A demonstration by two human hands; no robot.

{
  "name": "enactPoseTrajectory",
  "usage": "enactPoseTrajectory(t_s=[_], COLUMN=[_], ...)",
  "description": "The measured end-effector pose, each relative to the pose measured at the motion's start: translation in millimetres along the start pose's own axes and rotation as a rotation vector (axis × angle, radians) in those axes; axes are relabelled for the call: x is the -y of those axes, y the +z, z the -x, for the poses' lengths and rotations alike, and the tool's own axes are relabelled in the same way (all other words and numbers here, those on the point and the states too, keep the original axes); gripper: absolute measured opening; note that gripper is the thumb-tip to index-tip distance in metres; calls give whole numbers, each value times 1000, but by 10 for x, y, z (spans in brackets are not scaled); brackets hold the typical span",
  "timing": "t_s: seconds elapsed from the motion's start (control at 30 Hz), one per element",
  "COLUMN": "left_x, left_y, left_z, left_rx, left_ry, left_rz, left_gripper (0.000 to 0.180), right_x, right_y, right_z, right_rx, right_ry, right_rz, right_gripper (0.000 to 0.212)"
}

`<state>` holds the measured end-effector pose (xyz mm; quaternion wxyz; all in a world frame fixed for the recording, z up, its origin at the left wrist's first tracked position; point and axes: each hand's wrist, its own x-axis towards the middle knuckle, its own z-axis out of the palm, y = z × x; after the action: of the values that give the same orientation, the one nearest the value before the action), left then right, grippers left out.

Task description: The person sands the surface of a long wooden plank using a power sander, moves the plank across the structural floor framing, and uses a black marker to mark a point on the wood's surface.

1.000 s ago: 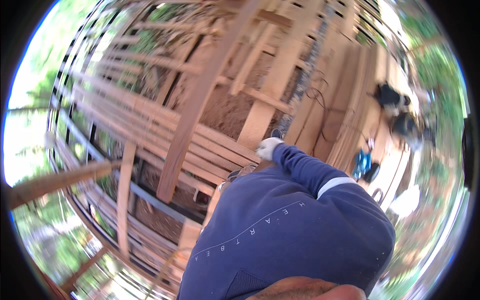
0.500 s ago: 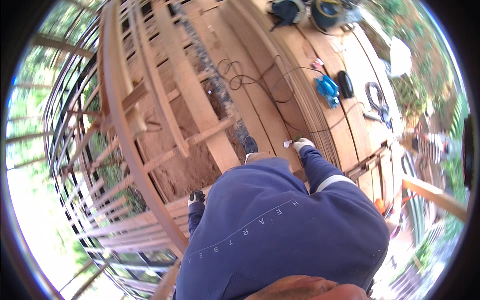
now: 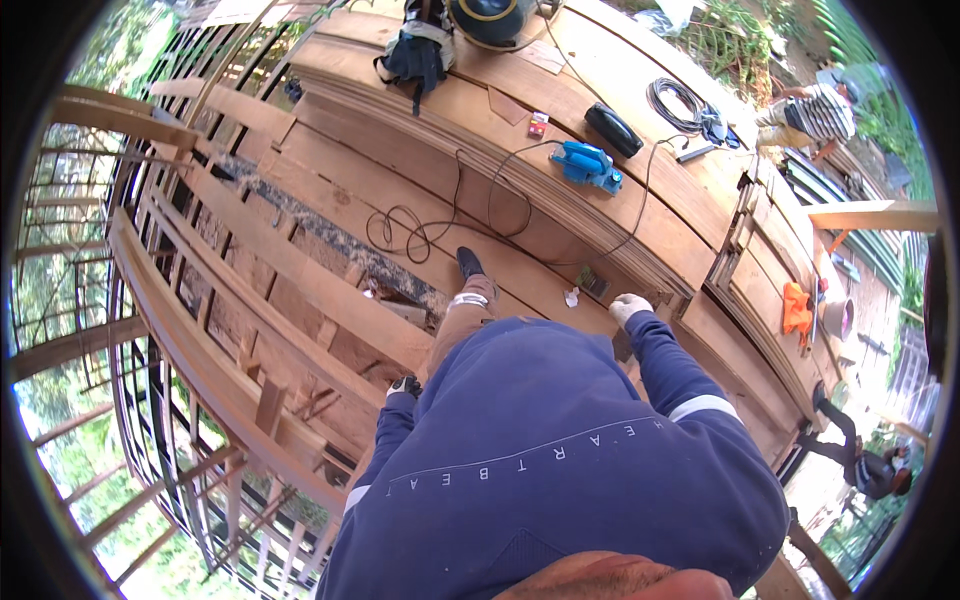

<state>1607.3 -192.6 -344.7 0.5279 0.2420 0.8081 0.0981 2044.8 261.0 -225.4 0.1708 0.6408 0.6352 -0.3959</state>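
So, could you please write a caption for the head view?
White-gloved right hand near stacked long brown wooden boards, on which a blue corded power tool lies.

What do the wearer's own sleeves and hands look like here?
Both sleeves are dark blue, each with a white band higher up the arm. The right hand appears to wear a plain whitish glove; the left hand wears a black-and-white one. Finer glove details are too small to tell.
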Motion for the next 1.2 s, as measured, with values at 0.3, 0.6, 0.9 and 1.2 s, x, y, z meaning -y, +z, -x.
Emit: enactPoseTrajectory(t_s=[0.3, 0.6, 0.9, 1.2], left_x=[-1247, -1714, -2665, -3807], left_y=[-1646, -2987, -1389, -1728], left_z=[-2203, -2363, -1301, -855], left_rx=[-44, -62, -47, -131], left_ry=[-286, 137, -272, -498], left_rz=[897, 789, 25, 144], left_gripper=[19, 11, 12, 18], right_x=[455, 1318, 1423, 1451], right_y=[647, -1312, -2677, -2460], right_z=[-1651, -2478, -4232, -5246], right_rx=[94, -326, -256, -287], right_ry=[109, 241, 208, 81], right_rz=[3, -241, 71, 174], right_gripper=[37, 59, 68, 55])
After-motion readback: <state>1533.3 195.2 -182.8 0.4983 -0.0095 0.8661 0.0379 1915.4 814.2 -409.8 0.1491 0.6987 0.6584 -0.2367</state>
